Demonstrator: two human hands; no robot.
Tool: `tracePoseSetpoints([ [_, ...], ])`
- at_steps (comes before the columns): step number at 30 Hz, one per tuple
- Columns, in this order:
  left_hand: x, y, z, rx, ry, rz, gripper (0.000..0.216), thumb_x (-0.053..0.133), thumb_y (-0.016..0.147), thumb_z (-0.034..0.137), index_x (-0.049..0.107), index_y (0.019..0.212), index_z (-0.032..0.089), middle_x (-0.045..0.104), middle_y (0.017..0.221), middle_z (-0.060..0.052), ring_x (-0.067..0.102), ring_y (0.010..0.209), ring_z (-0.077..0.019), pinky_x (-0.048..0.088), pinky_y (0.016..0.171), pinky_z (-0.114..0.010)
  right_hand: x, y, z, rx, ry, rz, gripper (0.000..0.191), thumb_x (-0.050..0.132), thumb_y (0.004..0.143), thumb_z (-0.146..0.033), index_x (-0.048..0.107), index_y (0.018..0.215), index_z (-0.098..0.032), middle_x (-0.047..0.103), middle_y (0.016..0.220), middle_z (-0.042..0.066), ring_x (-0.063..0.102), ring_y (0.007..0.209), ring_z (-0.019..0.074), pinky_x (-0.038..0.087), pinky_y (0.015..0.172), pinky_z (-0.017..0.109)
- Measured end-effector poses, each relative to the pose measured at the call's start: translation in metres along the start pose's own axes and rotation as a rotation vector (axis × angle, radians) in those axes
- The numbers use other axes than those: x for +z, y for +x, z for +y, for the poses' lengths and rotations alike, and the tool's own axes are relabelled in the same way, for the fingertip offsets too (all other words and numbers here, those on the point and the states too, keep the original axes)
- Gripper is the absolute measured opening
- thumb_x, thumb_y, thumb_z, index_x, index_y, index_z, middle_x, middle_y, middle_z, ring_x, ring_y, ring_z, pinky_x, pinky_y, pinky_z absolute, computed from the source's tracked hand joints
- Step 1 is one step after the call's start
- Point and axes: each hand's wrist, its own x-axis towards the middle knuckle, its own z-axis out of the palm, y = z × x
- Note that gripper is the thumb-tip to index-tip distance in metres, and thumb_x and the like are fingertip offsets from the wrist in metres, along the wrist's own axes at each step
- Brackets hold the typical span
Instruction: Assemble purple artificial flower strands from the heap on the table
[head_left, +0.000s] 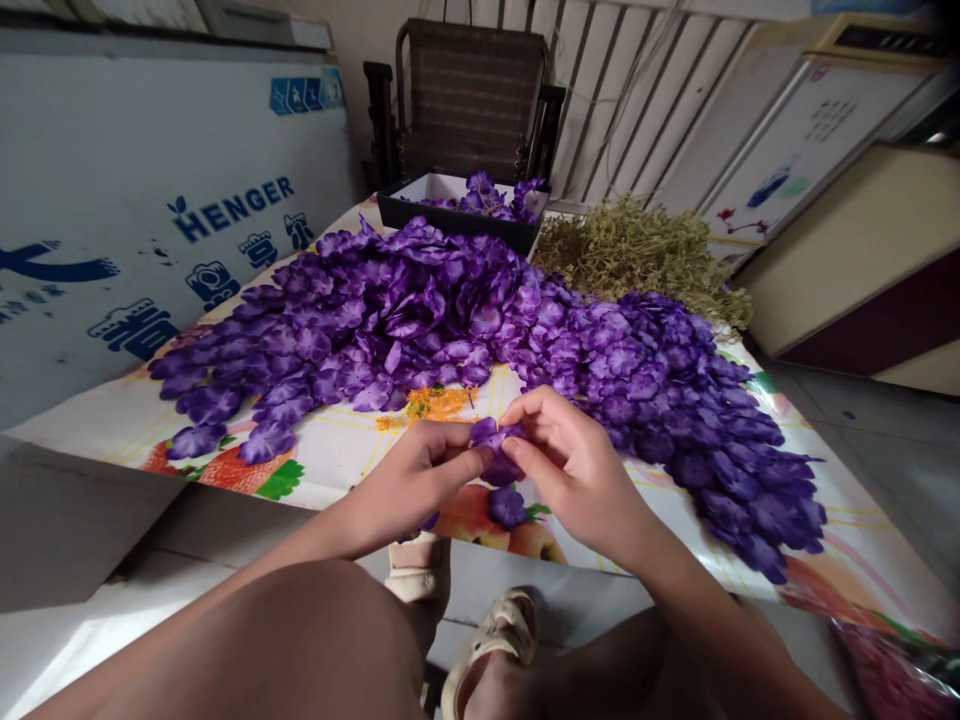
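Note:
Between my two hands, just above the table's front edge, is a purple artificial flower [493, 452]. My left hand [431, 465] pinches its left side with thumb and forefinger. The thumb and fingers of my right hand [566, 460] close on its right side. Below them a single loose purple flower [508, 508] lies on the tablecloth. Behind my hands spreads a large heap of purple flowers [420, 290], reaching far to the right. Small orange bits [442, 403] lie in front of this heap, just beyond my left hand.
A dark box [457, 219] with purple flowers stands at the back, before a folding chair [472, 100]. Dry greenish stems [637, 245] are piled at the back right. A white freezer [90, 150] borders the left side. The patterned tablecloth [322, 470] covers the table.

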Motion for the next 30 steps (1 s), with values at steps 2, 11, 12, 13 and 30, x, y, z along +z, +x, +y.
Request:
tracePoseSetpoints([
  [2, 0.0, 0.0, -0.001, 0.013, 0.044, 0.017, 0.023, 0.05, 0.083, 0.027, 0.065, 0.074, 0.012, 0.067, 0.073, -0.003, 0.06, 0.069, -0.0146, 0.045, 0.064, -0.022, 0.001, -0.002, 0.0, -0.037, -0.043, -0.006, 0.017, 0.047, 0.085, -0.008, 0.048, 0.094, -0.022, 0.056, 0.084, -0.001, 0.058, 0.07, 0.0111, 0.047, 0.062, 0.024],
  [11, -0.004, -0.004, 0.0, 0.024, 0.159, 0.095, 0.022, 0.047, 0.08, 0.021, 0.06, 0.064, 0.013, 0.059, 0.061, 0.001, 0.051, 0.057, -0.0105, 0.038, 0.052, -0.019, 0.004, 0.0, 0.005, -0.073, -0.203, -0.044, 0.026, 0.042, 0.086, -0.005, 0.041, 0.103, -0.024, 0.055, 0.093, 0.002, 0.06, 0.078, 0.0141, 0.048, 0.065, 0.026],
  [12, -0.006, -0.005, -0.001, 0.021, 0.169, 0.139, 0.022, 0.048, 0.079, 0.021, 0.058, 0.061, 0.014, 0.055, 0.057, 0.003, 0.047, 0.053, -0.0094, 0.035, 0.049, -0.019, 0.001, 0.001, 0.006, -0.064, -0.24, -0.03, 0.03, 0.041, 0.086, -0.005, 0.04, 0.109, -0.024, 0.054, 0.091, 0.001, 0.06, 0.076, 0.0143, 0.048, 0.065, 0.027],
  [13, -0.01, -0.007, -0.003, 0.011, 0.172, 0.195, 0.023, 0.05, 0.078, 0.021, 0.055, 0.057, 0.014, 0.05, 0.052, 0.004, 0.042, 0.049, -0.0081, 0.031, 0.046, -0.019, -0.003, 0.003, 0.008, -0.052, -0.292, -0.01, 0.035, 0.04, 0.085, -0.004, 0.038, 0.114, -0.023, 0.053, 0.089, 0.001, 0.06, 0.075, 0.0144, 0.049, 0.066, 0.027],
  [30, -0.07, -0.033, 0.022, 0.165, -0.309, 0.762, 0.036, 0.056, 0.071, 0.011, 0.029, 0.048, 0.02, 0.023, 0.046, 0.008, 0.023, 0.04, -0.0055, 0.021, 0.043, -0.023, 0.008, 0.098, 0.054, 0.004, -1.079, -0.38, 0.015, 0.055, 0.091, -0.023, 0.062, 0.102, -0.015, 0.065, 0.104, 0.006, 0.063, 0.092, 0.0191, 0.052, 0.081, 0.039],
])
